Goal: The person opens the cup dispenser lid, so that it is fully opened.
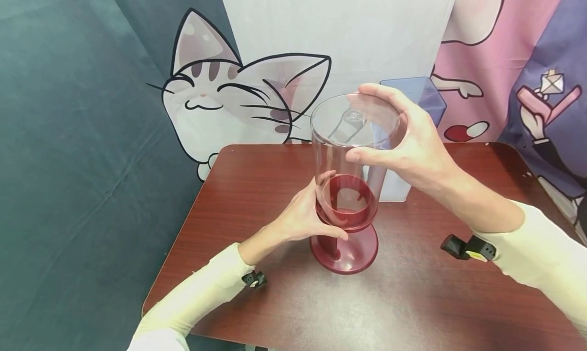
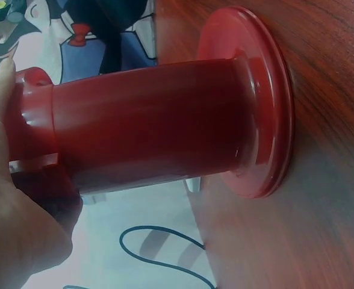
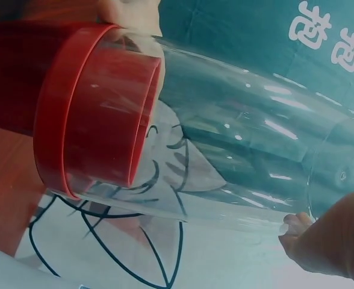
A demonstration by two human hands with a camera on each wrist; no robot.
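Note:
A red stand (image 2: 147,126) rests upright on its round base (image 1: 344,257) on the table. The clear cylinder (image 3: 237,132) sits over the stand's red upper ring (image 3: 108,117), whose inner collar shows through the clear wall. My left hand (image 1: 300,216) grips the joint between red ring and cylinder, thumb in front and fingers behind. Up at the cylinder's top rim, my right hand (image 1: 408,137) holds it between thumb and fingers. In the right wrist view, part of the left hand is hidden behind the cylinder.
The brown wooden table (image 1: 247,188) ends at a rounded left edge. Behind the cylinder stands a blue and white box (image 1: 394,188), partly covered by the right hand. A printed cartoon backdrop (image 1: 206,101) hangs beyond. A dark cable (image 2: 159,262) loops beside the table.

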